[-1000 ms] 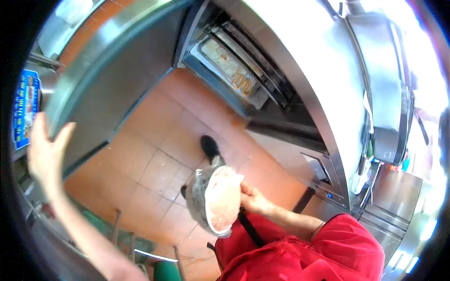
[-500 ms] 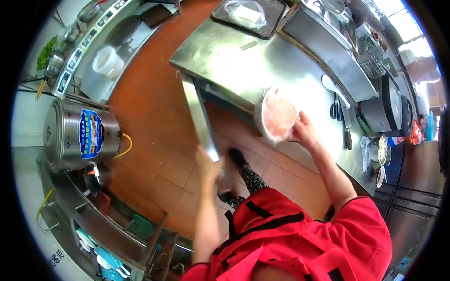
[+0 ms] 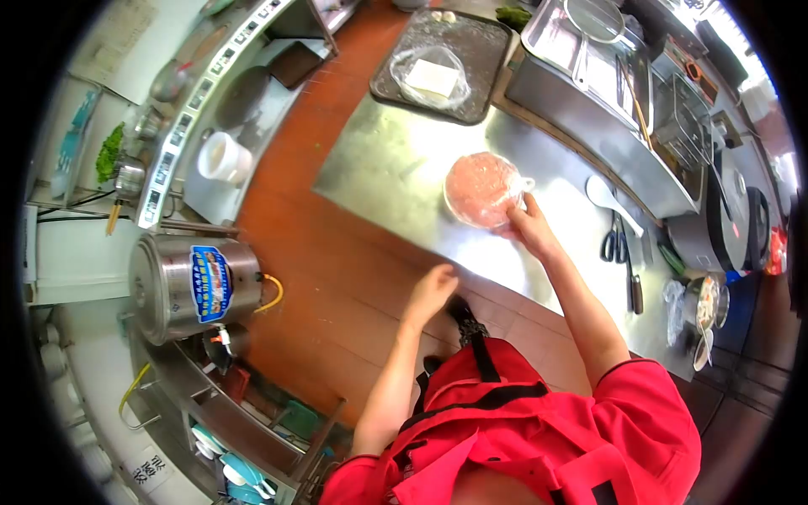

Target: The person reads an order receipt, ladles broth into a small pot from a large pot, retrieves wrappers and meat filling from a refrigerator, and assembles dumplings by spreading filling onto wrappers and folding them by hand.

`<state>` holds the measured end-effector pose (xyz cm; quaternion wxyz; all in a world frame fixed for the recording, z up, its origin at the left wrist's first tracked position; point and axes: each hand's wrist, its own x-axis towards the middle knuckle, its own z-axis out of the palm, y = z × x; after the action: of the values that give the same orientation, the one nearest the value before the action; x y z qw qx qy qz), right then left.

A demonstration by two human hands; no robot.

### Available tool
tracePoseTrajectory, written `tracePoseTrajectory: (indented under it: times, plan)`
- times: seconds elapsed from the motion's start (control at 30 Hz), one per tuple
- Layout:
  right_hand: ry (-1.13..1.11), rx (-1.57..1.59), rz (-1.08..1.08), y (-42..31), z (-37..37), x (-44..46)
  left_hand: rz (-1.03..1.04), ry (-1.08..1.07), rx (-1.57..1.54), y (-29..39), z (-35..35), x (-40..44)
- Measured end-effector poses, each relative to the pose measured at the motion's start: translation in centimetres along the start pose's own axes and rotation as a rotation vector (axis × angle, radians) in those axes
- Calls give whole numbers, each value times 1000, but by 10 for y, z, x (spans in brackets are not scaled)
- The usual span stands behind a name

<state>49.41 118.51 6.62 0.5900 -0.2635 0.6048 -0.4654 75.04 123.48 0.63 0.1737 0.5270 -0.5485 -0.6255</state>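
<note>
Round bowl (image 3: pixel 465 220) of glossy, mottled pink paste (image 3: pixel 481 187)

Steel counter (image 3: pixel 379 172) | dark tray (image 3: pixel 488 50) | white spoon (image 3: pixel 601 194) | black-handled scissors (image 3: pixel 620 244) | knife (image 3: pixel 637 295) | plastic bag (image 3: pixel 673 305)

We can read no word with certainty. At 9 o'clock, 1 blue label (image 3: pixel 202 284) with white characters stands on the steel boiler (image 3: pixel 158 290). At 8 o'clock, 1 white paper (image 3: pixel 150 469) carries dark Chinese-looking characters. At 10 o'clock, small tags (image 3: pixel 200 93) line the shelf edge (image 3: pixel 192 108), illegible to us.
</note>
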Motion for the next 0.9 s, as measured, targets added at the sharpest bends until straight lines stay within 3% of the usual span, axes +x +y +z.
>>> tracePoseTrajectory:
  times: [0.2, 0.4, 0.5, 0.63, 0.73, 0.9]
  plan:
    - [20, 84, -51, -3, 29, 18, 38, -39, -65, 28, -63, 19]
    - [-19, 117, 34, 29, 46, 34, -16, -130, -861, 55, -95, 84]
    - [110, 81, 73, 30, 78, 20, -52, -390, -900, 85, -122, 109]
    - [415, -5, 93, 30, 129, -3, -18, -467, -613, 65, -140, 173]
    - [487, 31, 179, 22, 151, -10, 34, -454, -344, 58, -144, 198]
    - [585, 46, 226, 13, 163, -6, 222, -629, 339, 64, -152, 230]
